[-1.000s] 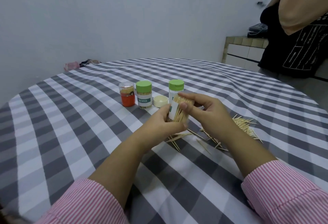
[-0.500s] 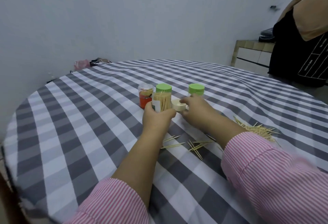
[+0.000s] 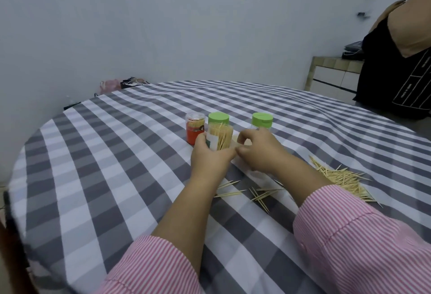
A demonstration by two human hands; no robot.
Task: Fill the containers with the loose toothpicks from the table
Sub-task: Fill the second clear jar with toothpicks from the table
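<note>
Gripping an open, lidless toothpick container (image 3: 219,136) packed with toothpicks, left hand (image 3: 211,157) curled round its lower body, holding it upright just above the checked surface (image 3: 116,177). Right hand (image 3: 258,151) just beside that container on its right, fingers bent over a pale round lid (image 3: 235,138) that peeks out between the two hands; whether the lid is actually pinched, impossible to tell. Directly behind the held container, a green-capped container (image 3: 218,117); to its left, touching or nearly so, a small orange container (image 3: 194,128) with a clear top. Behind the right hand, to the right of the held container, a second green-capped container (image 3: 262,120). Nearer than the held container, close to both forearms, a few scattered loose toothpicks (image 3: 261,194). Further right of these, a larger pile of toothpicks (image 3: 342,178) spread flat on the cloth. Pink-striped sleeves (image 3: 363,244) at the near edge. Well beyond the held container, at the far right, a person in dark clothing (image 3: 396,79) standing beside a tiled counter (image 3: 331,72).
</note>
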